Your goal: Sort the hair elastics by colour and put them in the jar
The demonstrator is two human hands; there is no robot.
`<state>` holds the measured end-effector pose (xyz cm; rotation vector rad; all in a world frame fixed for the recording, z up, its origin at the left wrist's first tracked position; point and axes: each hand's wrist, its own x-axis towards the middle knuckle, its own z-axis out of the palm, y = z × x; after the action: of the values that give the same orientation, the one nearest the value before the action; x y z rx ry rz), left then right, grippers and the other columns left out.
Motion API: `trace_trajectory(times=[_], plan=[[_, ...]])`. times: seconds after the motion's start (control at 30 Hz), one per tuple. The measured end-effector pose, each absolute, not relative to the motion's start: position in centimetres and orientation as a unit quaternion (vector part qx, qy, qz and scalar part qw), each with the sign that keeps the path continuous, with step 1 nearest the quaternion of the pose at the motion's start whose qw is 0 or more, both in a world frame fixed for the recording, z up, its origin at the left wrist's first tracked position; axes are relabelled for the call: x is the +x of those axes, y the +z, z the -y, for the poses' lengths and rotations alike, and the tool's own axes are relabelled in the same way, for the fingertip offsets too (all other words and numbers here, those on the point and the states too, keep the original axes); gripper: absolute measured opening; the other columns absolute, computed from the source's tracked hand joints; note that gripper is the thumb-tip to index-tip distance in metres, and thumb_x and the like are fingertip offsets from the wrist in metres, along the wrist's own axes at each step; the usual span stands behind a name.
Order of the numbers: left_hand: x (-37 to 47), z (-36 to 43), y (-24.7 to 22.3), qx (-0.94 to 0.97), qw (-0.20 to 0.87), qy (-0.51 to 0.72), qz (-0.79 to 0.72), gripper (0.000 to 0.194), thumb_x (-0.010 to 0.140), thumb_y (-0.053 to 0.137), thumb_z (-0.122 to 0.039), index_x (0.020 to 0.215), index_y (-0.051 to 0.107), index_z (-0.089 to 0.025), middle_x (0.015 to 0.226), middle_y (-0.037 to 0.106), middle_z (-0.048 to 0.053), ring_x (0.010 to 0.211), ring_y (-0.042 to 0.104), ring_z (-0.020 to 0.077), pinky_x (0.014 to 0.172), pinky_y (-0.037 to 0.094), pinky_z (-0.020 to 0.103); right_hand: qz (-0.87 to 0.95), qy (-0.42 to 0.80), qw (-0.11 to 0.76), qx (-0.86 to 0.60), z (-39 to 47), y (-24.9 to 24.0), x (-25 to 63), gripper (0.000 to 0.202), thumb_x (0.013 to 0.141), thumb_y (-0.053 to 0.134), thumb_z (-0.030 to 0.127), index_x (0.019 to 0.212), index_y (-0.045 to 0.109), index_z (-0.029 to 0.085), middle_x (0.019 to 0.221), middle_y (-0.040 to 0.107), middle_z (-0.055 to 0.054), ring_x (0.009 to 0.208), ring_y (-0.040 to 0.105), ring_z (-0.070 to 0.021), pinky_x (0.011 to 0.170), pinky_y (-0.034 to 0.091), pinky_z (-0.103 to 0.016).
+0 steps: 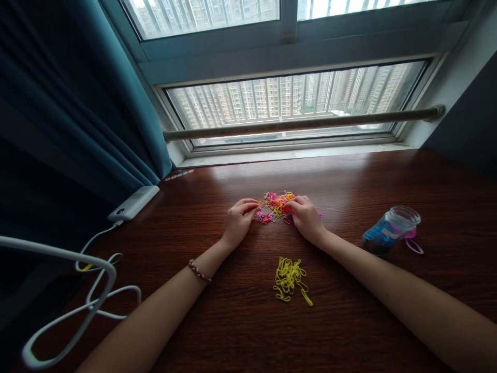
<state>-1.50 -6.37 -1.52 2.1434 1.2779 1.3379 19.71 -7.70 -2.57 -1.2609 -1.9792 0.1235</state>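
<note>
A mixed pile of small pink, red and yellow bands (276, 203) lies on the dark wooden table. At its left edge is my left hand (239, 220), thumb and fingertips pinched together by the bands; what is between them is too small to make out. My right hand (306, 217) touches the right side of the pile, its fingers bent together over red bands, and its fingertips are partly hidden. Nearer to me, between my forearms, lies a separate heap of yellow bands (288, 277).
A clear open jar (390, 228) with blue contents stands right of my right forearm, a pink loop (413, 244) beside it. On the left are a white power strip (134, 203), a looping white cable (112, 274) and a blue curtain (128, 103). A window is behind the table (217, 331).
</note>
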Motion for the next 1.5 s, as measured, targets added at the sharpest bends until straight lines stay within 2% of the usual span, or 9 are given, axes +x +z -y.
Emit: trace_trajectory(times=[0.17, 0.3, 0.53, 0.67, 0.87, 1.07, 1.23, 1.5], plan=[[-1.47, 6.39, -1.51, 0.75, 0.154, 0.465, -0.443, 0.013, 0.078, 0.057, -0.026, 0.081, 0.067, -0.018, 0.087, 0.064, 0.004, 0.082, 0.06, 0.0165, 0.077, 0.049, 0.03, 0.828, 0.018, 0.355, -0.433, 8.35, -2.08, 19.47, 0.019, 0.076, 0.051, 0.01, 0.081, 0.066, 0.021, 0.092, 0.065, -0.003, 0.098, 0.046, -0.0219, 0.089, 0.035, -0.037], [-1.5, 6.45, -1.49, 0.754, 0.155, 0.46, -0.442, 0.013, 0.079, 0.056, -0.025, 0.081, 0.067, -0.018, 0.087, 0.064, 0.004, 0.084, 0.06, 0.0168, 0.079, 0.048, 0.03, 0.854, 0.019, 0.316, -0.414, 8.68, -1.87, 19.1, 0.022, 0.076, 0.05, 0.01, 0.085, 0.066, 0.021, 0.092, 0.067, -0.002, 0.1, 0.046, -0.0219, 0.091, 0.033, -0.039], [-1.55, 6.46, -1.56, 0.762, 0.156, 0.451, -0.438, 0.014, 0.08, 0.054, -0.026, 0.083, 0.066, -0.018, 0.088, 0.064, 0.005, 0.084, 0.06, 0.0168, 0.077, 0.048, 0.029, 0.846, 0.035, 0.324, -0.422, 8.38, -2.13, 19.24, 0.026, 0.078, 0.047, 0.01, 0.093, 0.065, 0.021, 0.1, 0.065, -0.002, 0.1, 0.048, -0.0209, 0.089, 0.035, -0.038], [-1.5, 6.48, -1.55, 0.762, 0.157, 0.45, -0.439, 0.014, 0.08, 0.054, -0.026, 0.082, 0.066, -0.018, 0.087, 0.064, 0.005, 0.081, 0.06, 0.0162, 0.075, 0.048, 0.028, 0.835, 0.028, 0.334, -0.437, 8.35, -2.31, 19.27, 0.032, 0.078, 0.047, 0.01, 0.103, 0.062, 0.022, 0.113, 0.06, -0.002, 0.106, 0.043, -0.0226, 0.091, 0.034, -0.041], [-1.54, 6.46, -1.65, 0.76, 0.166, 0.445, -0.443, 0.014, 0.08, 0.054, -0.026, 0.082, 0.066, -0.018, 0.087, 0.063, 0.005, 0.077, 0.06, 0.0156, 0.072, 0.049, 0.027, 0.84, 0.014, 0.306, -0.448, 8.64, -2.09, 19.18, 0.038, 0.077, 0.049, 0.011, 0.111, 0.059, 0.027, 0.132, 0.044, 0.0, 0.117, 0.031, -0.0258, 0.095, 0.029, -0.046], [-1.58, 6.42, -1.7, 0.763, 0.162, 0.445, -0.44, 0.014, 0.08, 0.054, -0.026, 0.082, 0.065, -0.018, 0.085, 0.063, 0.005, 0.077, 0.059, 0.0157, 0.07, 0.05, 0.027, 0.85, 0.025, 0.285, -0.443, 8.64, -2.25, 19.15, 0.03, 0.082, 0.045, 0.016, 0.1, 0.064, 0.029, 0.118, 0.056, 0.002, 0.115, 0.032, -0.0265, 0.094, 0.027, -0.047], [-1.6, 6.42, -1.69, 0.764, 0.161, 0.442, -0.441, 0.014, 0.08, 0.054, -0.026, 0.082, 0.066, -0.018, 0.085, 0.063, 0.005, 0.076, 0.059, 0.0153, 0.07, 0.05, 0.026, 0.851, 0.027, 0.291, -0.437, 8.49, -2.46, 19.03, 0.033, 0.081, 0.044, 0.01, 0.105, 0.062, 0.024, 0.112, 0.061, -0.001, 0.114, 0.035, -0.0253, 0.093, 0.028, -0.044], [-1.6, 6.42, -1.8, 0.765, 0.164, 0.442, -0.439, 0.015, 0.08, 0.054, -0.027, 0.082, 0.066, -0.018, 0.085, 0.063, 0.005, 0.075, 0.059, 0.015, 0.069, 0.05, 0.026, 0.822, 0.043, 0.371, -0.429, 8.17, -2.31, 19.2, 0.035, 0.078, 0.042, 0.007, 0.105, 0.061, 0.019, 0.111, 0.061, -0.006, 0.108, 0.045, -0.0216, 0.093, 0.033, -0.04]])
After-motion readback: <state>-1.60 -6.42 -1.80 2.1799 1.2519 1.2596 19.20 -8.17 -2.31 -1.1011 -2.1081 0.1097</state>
